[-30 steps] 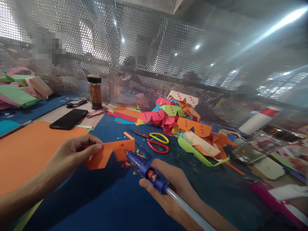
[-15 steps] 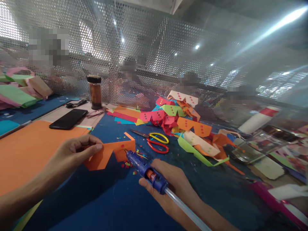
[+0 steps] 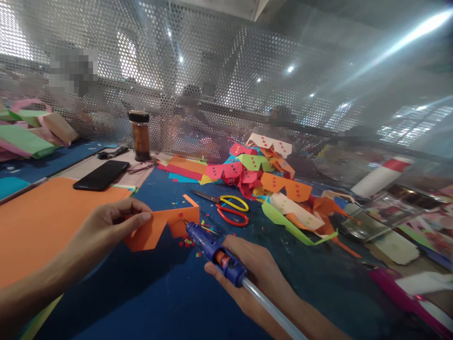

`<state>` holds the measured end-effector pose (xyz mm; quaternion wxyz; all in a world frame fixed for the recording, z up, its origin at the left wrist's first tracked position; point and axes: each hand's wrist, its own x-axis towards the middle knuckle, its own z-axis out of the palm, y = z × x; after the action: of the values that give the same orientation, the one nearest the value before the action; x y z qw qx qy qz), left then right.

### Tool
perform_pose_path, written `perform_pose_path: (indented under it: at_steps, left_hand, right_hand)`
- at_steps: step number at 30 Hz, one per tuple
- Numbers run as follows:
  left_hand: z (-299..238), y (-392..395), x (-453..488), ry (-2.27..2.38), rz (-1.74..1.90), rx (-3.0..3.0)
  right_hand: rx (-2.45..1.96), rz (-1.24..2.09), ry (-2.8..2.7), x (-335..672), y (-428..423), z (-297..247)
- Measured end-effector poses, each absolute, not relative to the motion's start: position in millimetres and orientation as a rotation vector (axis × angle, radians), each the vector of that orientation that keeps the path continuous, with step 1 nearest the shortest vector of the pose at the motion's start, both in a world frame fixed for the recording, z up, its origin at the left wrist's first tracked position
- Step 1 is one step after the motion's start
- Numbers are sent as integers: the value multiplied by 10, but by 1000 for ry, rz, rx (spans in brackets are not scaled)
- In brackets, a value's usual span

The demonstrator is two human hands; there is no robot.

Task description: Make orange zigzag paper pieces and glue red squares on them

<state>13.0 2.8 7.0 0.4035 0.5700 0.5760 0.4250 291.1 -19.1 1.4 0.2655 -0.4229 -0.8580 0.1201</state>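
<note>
My left hand (image 3: 106,226) pinches the left end of a folded orange paper cutout (image 3: 159,227), holding it just above the blue table mat (image 3: 148,293). My right hand (image 3: 255,274) grips a blue glue gun (image 3: 212,250) with a clear glue stick (image 3: 269,307) sticking out of its back. The gun's nozzle touches the lower right edge of the orange cutout. Tiny coloured paper squares (image 3: 189,242) lie scattered under the nozzle.
Red and yellow scissors (image 3: 228,208) lie beyond the cutout. A pile of coloured paper shapes (image 3: 269,182) sits behind them. A black phone (image 3: 101,174) and a large orange sheet (image 3: 38,222) lie left, a jar (image 3: 140,136) stands at the mesh screen, a white bottle (image 3: 380,177) lies right.
The glue gun's rear has dropped very slightly in my right hand. The left hand and the orange cutout have stayed in place.
</note>
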Motion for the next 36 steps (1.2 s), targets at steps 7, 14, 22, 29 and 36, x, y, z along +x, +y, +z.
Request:
perform_pose_path:
  at_steps: [7,14,22,29,36]
  left_hand:
    - [82,23,127,1459,1059,1406]
    - [71,37,128,1474,1058,1429]
    - [75,23,124,1414,1064,1376]
    - [17,36,106,1349,1113,1371]
    - [-5,68,69,1377,1118,1359]
  right_hand:
    - [-1129,268,-2321,2923,-175,-60]
    - [-1214,342,-2357,2910,-203,14]
    - [-1175,317,-2353,2933,-171,-2]
    - [-1231,400,-2306,2919,-217,44]
    - [-1315,642,-2140,2859,-285,187]
